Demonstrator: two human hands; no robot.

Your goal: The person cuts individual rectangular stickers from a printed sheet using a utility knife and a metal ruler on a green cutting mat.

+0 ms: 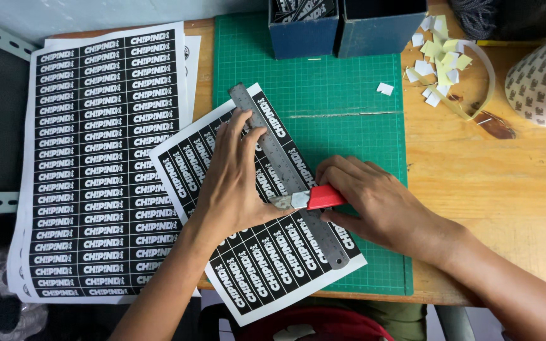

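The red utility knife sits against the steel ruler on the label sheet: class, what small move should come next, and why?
Probably draw the red utility knife down along the steel ruler. The left hand presses the ruler flat on the label sheet, the right hand grips the knife with its blade at the ruler's edge, and the green cutting mat lies underneath.

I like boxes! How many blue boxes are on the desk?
2. One blue box stands at the cutting mat's top edge; the other blue box stands right beside it. Both are cut off by the frame.
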